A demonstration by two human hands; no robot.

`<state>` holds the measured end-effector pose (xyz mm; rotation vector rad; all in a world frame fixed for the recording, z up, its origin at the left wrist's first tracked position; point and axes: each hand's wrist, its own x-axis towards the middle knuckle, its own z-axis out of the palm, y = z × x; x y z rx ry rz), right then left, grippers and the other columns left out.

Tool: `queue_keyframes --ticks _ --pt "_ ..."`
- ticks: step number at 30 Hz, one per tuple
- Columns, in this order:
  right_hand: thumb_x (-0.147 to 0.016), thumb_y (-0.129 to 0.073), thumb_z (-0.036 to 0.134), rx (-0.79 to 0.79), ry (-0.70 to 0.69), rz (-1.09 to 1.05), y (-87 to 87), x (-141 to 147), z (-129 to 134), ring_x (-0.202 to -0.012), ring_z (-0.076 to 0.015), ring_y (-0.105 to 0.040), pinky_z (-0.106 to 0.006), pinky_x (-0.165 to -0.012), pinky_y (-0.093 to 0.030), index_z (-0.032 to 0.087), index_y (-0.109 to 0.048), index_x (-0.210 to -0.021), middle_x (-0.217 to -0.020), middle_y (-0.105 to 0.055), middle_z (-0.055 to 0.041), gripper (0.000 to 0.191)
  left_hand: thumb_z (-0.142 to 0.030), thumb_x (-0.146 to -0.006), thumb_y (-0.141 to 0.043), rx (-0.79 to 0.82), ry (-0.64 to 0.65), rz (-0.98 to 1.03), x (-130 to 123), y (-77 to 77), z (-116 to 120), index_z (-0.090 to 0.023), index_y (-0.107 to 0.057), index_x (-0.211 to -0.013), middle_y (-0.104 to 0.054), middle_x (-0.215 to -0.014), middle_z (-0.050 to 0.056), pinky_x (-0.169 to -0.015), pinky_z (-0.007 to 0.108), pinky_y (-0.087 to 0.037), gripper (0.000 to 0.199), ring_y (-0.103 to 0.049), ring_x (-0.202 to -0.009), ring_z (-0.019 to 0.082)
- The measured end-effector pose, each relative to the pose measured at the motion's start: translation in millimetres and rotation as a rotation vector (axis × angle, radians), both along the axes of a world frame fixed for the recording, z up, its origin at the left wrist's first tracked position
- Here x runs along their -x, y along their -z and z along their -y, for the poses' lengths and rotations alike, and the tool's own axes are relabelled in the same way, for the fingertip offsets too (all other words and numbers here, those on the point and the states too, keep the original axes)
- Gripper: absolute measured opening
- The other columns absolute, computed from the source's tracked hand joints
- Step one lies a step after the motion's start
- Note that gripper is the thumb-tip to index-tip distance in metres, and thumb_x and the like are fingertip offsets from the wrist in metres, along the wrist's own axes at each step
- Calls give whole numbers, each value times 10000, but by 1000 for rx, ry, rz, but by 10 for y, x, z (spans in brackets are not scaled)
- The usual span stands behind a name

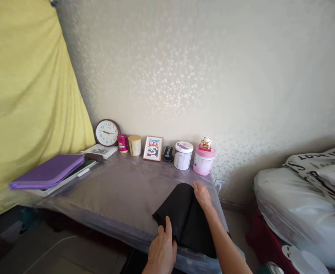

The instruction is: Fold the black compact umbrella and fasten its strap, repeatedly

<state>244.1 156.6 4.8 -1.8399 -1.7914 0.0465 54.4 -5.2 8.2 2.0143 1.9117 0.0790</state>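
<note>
A folded black cloth (184,217) lies on the right part of a table covered in clear plastic over mauve fabric (116,194). My left hand (162,247) is at the cloth's near edge, with the thumb raised and the fabric gathered against the fingers. My right hand (202,195) rests at the far right end of the cloth, its fingers touching the fabric. Part of the cloth's near end is hidden behind my left hand.
Along the wall stand a round clock (107,133), several tins, a panda picture frame (153,148) and a pink jar (204,160) topped by a cat figurine. A purple folder (47,172) lies at the table's left. Bedding (299,205) is heaped at the right.
</note>
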Motion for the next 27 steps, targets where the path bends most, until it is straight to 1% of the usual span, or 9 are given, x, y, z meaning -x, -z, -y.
queue_keyframes --ticks 2,4,6,9,13,19,22,25,27 --pt "-886 -286 288 3 100 -36 1 -201 156 -947 -213 -598 -300 -812 -420 131 -600 -1010 -1009 -650 -132 372 -179 -833 -371 -30 4 2 7 38 6 -133 -132 -1393 -493 -1160 159 -686 251 -430 611 -597 -873 193" --pt "-878 -275 308 12 172 -60 29 -383 344 -854 -219 -626 -298 -730 -446 132 -606 -981 -928 -667 -130 389 -182 -837 -374 -59 4 -7 12 66 13 -134 -140 -1392 -502 -1143 155 -665 241 -426 604 -599 -850 187" --pt "-854 -321 320 24 190 -94 78 -512 530 -765 -200 -638 -273 -663 -450 178 -627 -919 -850 -679 -92 343 -181 -841 -372 -77 7 -21 15 67 23 -127 -154 -1390 -508 -1130 156 -655 239 -425 593 -601 -837 186" --pt "-806 -409 363 111 160 -280 149 -581 753 -667 -171 -634 -237 -568 -440 228 -643 -836 -774 -677 -50 272 -184 -846 -373 -76 16 -26 15 23 40 -105 -169 -1384 -510 -1126 163 -654 240 -428 581 -602 -841 190" --pt "-790 -385 468 244 184 -465 168 -480 931 -581 -173 -617 -245 -477 -426 211 -638 -851 -703 -657 -45 366 -191 -854 -371 -71 10 -35 6 -9 57 -99 -176 -1382 -512 -1125 166 -660 234 -427 571 -602 -853 191" --pt "-757 -428 478 45 201 -343 147 -226 1023 -706 -212 -617 -285 -616 -427 196 -609 -841 -708 -645 -50 346 -188 -851 -370 -95 11 -25 8 40 58 -107 -177 -1383 -512 -1130 162 -670 235 -422 571 -600 -854 188" --pt "-742 -447 478 17 205 -329 114 -160 1010 -624 -200 -582 -289 -586 -399 206 -591 -756 -634 -606 -28 308 -177 -850 -364 -85 4 -17 11 19 56 -108 -180 -1382 -511 -1137 162 -681 229 -418 567 -597 -870 185" --pt "-729 -455 500 19 125 -451 27 -125 992 -545 -170 -518 -275 -540 -375 207 -544 -611 -537 -534 5 328 -168 -848 -361 -69 6 -9 10 -11 52 -100 -172 -1383 -504 -1150 169 -680 235 -422 571 -598 -869 188" --pt "-728 -458 527 25 42 -581 -58 -85 983 -541 -160 -496 -263 -520 -364 199 -533 -589 -522 -513 17 364 -161 -844 -364 -60 3 -5 9 -18 47 -95 -171 -1383 -507 -1146 171 -688 239 -425 576 -597 -875 192"
